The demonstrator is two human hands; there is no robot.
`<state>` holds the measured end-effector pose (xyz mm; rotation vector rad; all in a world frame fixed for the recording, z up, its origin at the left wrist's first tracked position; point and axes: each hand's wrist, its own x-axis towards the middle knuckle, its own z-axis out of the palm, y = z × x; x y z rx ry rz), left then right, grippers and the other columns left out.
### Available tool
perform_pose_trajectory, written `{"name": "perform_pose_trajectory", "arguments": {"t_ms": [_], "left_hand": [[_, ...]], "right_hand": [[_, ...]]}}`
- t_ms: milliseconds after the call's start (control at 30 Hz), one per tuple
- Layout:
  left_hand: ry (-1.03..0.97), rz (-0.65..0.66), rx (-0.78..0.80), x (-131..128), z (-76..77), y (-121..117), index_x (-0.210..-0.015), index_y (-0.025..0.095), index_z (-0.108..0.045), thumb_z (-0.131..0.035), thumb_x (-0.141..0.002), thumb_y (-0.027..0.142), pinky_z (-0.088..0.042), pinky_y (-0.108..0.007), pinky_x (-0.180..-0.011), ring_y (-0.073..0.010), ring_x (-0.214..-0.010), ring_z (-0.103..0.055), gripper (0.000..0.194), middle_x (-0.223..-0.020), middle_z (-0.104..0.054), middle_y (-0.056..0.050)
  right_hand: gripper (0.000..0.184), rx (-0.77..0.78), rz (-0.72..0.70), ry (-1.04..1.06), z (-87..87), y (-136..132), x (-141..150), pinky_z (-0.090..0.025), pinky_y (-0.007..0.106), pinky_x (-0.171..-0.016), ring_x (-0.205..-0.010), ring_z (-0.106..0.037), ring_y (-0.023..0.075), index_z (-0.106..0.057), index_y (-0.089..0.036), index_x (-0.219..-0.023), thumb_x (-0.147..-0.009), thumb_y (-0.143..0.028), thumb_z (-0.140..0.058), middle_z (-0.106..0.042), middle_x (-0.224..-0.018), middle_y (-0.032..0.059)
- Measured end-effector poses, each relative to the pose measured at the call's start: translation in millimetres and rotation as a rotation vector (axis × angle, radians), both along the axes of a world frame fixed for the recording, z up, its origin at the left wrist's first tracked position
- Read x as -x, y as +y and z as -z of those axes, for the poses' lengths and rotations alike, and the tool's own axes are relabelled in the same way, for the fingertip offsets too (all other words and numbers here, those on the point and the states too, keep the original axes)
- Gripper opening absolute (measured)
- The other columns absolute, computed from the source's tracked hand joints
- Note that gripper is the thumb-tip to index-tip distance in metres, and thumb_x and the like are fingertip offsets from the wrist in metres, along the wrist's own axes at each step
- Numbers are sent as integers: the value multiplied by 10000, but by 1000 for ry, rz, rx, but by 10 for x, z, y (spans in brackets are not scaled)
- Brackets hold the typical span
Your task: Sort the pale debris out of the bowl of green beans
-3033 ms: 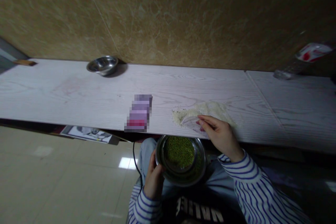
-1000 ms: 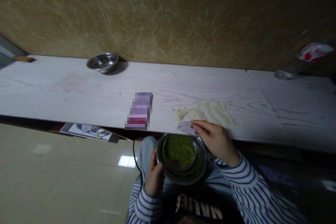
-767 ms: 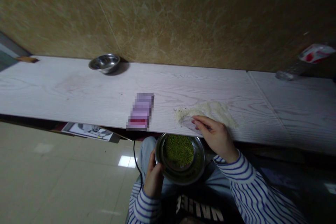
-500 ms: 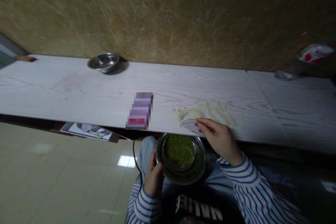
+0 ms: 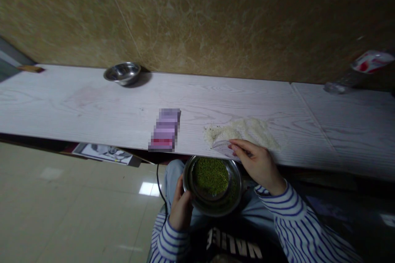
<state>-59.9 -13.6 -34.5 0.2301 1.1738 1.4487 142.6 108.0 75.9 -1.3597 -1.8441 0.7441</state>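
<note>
My left hand (image 5: 182,207) grips the left rim of a steel bowl (image 5: 236,199) at my lap, just below the table's front edge. Small green beans (image 5: 212,176), which look like mung beans, lie inside it. Above the bowl's right side, my right hand (image 5: 261,164) pinches a thin, clear, curved plastic piece (image 5: 225,147) between thumb and fingers. The piece stands on the table against the near side of a spread of white rice (image 5: 247,130). Dark specks show at the rice's left end. My fingertips hide part of the plastic piece.
The narrow white wood-grain table (image 5: 77,102) runs along a marbled wall (image 5: 216,20). A second steel bowl (image 5: 122,74) stands at the back left. A blurred purple rectangle (image 5: 165,129) lies left of the rice. A clear plastic bottle (image 5: 358,72) stands far right. A black cable (image 5: 159,181) hangs down beside my leg.
Hardly anything differs. Both hands keep their places and holds, and the view has shifted very slightly.
</note>
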Motion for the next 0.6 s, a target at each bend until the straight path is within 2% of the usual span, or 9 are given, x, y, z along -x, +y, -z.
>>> {"name": "perform_pose_trajectory", "arguments": {"t_ms": [267,467,600], "left_hand": [[29,3,16,8,4,-1,-1156,295,-679,-721,-628,228,-362,-519,-1099,-341,-1285,-520,534,-1225,-685,-31],[10,32,4,-17,-56,9,-1134,297,-680,-692,-636,198,-394,-498,-1077,-328,-1253,-549,508,-1209,-698,-26],[29,15,22,-23,-51,10,-1139,296,-680,-692,-632,196,-371,-494,-1093,-332,-1271,-528,517,-1230,-686,-22]], "right_hand": [[274,-26,60,4,23,20,-38,-615,346,-778,-791,-755,209,-756,-194,-1080,-915,-314,-573,-790,-987,84],[272,1,-4,-1,26,-17,-18,-617,329,-757,-794,-757,203,-753,-203,-1085,-924,-312,-563,-790,-996,77],[278,-18,49,-9,27,14,-19,-615,342,-782,-795,-758,209,-753,-187,-1083,-921,-309,-562,-790,-987,88]]}}
